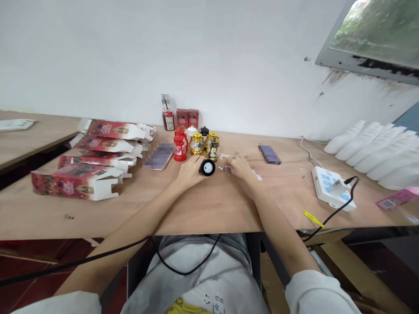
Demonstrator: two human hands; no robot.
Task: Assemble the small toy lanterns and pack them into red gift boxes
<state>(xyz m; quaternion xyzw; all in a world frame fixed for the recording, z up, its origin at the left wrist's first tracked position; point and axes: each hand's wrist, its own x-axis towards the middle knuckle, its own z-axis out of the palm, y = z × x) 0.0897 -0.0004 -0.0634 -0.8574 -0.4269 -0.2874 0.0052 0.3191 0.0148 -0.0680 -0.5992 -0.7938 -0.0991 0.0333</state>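
My left hand (190, 172) is closed around a small black lantern (207, 167), tipped so its round base with a pale disc inside faces me. Just to the right, my right hand (241, 167) reaches down to the tabletop with its fingers pressed together. At its fingertips lies a small pile of tiny shiny parts (227, 170); whether any are pinched is hidden. Behind the left hand stand several small lanterns: a red lantern (180, 149), a gold lantern (197, 145) and a black-and-gold lantern (213, 149) among them.
Open red cartons (78, 181) lie in a row on the left of the wooden table (209, 209). Phones (270, 154) lie on both sides. At right are a power strip (331, 186) with a black cable, a yellow strip (313, 218) and white molded pieces (373, 150). A bottle (168, 117) stands behind.
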